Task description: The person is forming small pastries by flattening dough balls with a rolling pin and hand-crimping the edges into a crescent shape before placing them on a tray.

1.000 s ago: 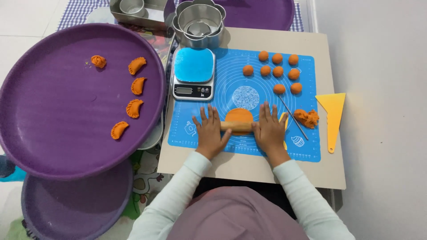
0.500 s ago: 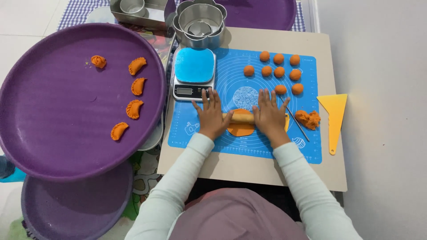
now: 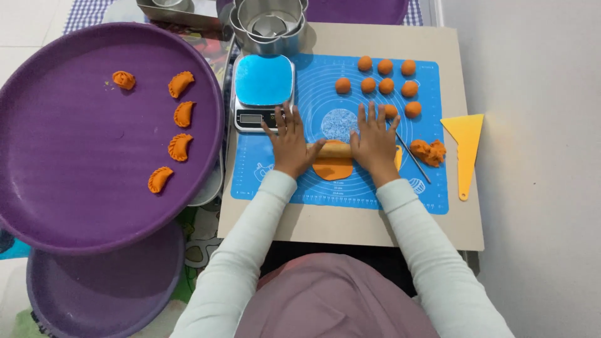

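We see our left hand (image 3: 289,139) and right hand (image 3: 374,139) lying flat, fingers spread, palms pressing on the two ends of a rolling pin (image 3: 333,149); neither hand is closed around it. The rolling pin lies crosswise over a flattened round of orange dough (image 3: 333,169), which sits near the middle of the blue mat (image 3: 375,188) on the surface (image 3: 350,228). Just beyond our fingertips, on the far right part of the mat, we count a cluster of small orange dough balls (image 3: 386,67). To the right of our right hand lie a thin metal stick (image 3: 413,158) and a rough lump of dough scraps (image 3: 429,151), and past the mat's edge a yellow scraper (image 3: 464,141). Beside our left hand stands a kitchen scale (image 3: 263,91) with a blue top, with metal cutters (image 3: 269,25) behind it. Well to the left, a large purple tray (image 3: 62,156) carries folded orange pastries (image 3: 180,146).
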